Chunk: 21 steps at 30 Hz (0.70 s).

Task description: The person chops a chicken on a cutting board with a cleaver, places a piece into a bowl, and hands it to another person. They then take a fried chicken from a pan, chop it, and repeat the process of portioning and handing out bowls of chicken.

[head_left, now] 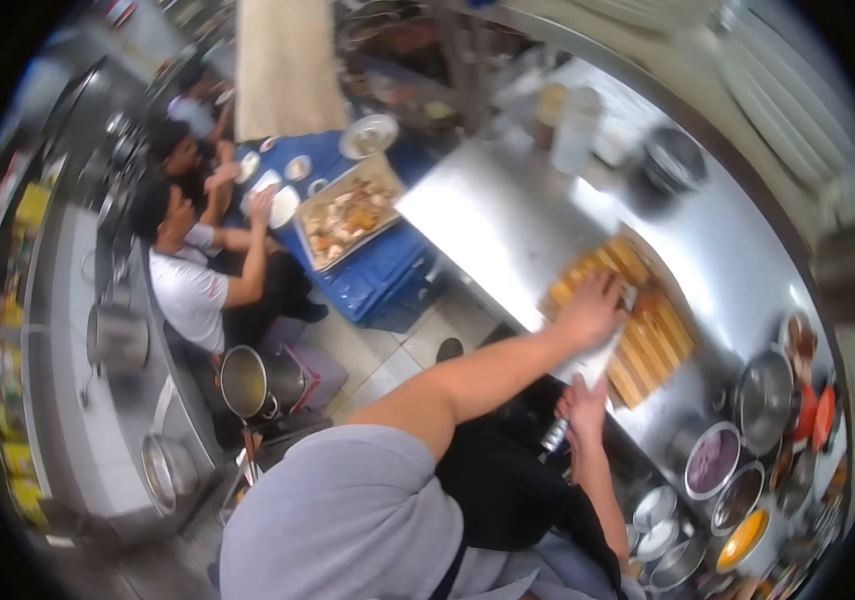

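Over a striped wooden board [657, 345] on the steel table, my left hand [597, 305] rests with its fingers apart, on or just above orange-yellow food pieces [579, 270]. A broad pale knife blade [597, 358] lies close beside this hand, over the board's near edge. My right hand [584, 405] is closed round the knife near its handle, which sticks out below the fingers. The blade's far end is partly hidden at my left fingers. Whether it touches the food I cannot tell.
Several metal bowls [712, 460] crowd the table's lower right; bottles [577, 130] and a dark pot [674, 160] stand at its upper part. On the left, co-workers [187, 285] sit by a blue-covered table [382, 280] with a food tray [307, 228]. A large pot [244, 382] stands below.
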{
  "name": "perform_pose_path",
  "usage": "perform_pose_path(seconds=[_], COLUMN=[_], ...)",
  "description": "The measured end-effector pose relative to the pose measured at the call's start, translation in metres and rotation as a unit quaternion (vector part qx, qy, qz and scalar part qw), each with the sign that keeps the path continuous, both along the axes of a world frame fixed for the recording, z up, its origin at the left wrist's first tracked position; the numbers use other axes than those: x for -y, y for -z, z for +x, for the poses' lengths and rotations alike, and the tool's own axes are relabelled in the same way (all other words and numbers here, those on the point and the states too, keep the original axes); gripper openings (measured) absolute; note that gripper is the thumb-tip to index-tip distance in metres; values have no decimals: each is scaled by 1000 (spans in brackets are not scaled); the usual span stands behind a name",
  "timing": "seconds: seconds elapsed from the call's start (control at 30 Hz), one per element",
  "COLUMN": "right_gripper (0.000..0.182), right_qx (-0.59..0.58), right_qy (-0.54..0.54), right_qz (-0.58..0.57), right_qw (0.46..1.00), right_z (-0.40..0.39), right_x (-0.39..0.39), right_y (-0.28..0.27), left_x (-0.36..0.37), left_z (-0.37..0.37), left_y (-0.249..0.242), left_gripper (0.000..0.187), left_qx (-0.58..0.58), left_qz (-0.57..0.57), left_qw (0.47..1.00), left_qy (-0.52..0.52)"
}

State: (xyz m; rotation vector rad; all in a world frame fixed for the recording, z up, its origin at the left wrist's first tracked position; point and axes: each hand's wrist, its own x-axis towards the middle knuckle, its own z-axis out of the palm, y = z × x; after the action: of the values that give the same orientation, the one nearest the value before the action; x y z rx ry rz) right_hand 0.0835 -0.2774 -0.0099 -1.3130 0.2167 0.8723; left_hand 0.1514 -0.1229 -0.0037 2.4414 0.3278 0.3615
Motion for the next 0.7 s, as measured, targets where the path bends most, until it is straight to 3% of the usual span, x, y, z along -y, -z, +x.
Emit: perform_pose_path(seconds=[0.1,0.2,0.23,0.27,0.33,0.4,0.43,0.47,0.53,0.6,0.67,0.7], right_gripper=[27,27,28,29,31,26,25,24,25,25,27,28], right_qx=[96,182,356,515,550,519,536,551,547,546,499,573], right_qy=[-76,-151,-225,-292,-368,-469,-495,-520,-536,-549,-523,-489], right_qz=[-92,-158,-211,-250,-336,-336,-312,-289,-275,-256,-209,-144], right_qw=[988,959,882,766,670,630,608,585,581,579,659,642], right_z=[1,2,2,-4,-21,-39,-48,-56,-68,-74,-73,-60], right_x=[-36,-95,-120,-155,-223,-302,-335,-362,-404,-436,-439,-431], right_y=[-50,-62,-57,-73,-92,-107,-105,-100,-94,-92,-93,-70], left_x=[-35,-98,-128,-159,-226,-294,-327,-358,-416,-469,-508,-525], left_z=[-11,-30,-40,-55,-98,-129,-150,-175,-218,-249,-277,-287], left_y=[-10,-12,-9,-14,-27,4,18,31,62,96,124,142], left_gripper=[65,66,64,63,58,56,56,55,53,56,55,57], left_qx=[75,161,196,231,265,260,266,310,389,486,509,490], left_qz=[-76,-176,-220,-263,-375,-338,-338,-395,-501,-629,-698,-717], left_qw=[993,965,942,911,845,804,799,749,634,487,438,421], left_qy=[-53,-110,-163,-217,-274,-414,-421,-432,-442,-361,-247,-262])
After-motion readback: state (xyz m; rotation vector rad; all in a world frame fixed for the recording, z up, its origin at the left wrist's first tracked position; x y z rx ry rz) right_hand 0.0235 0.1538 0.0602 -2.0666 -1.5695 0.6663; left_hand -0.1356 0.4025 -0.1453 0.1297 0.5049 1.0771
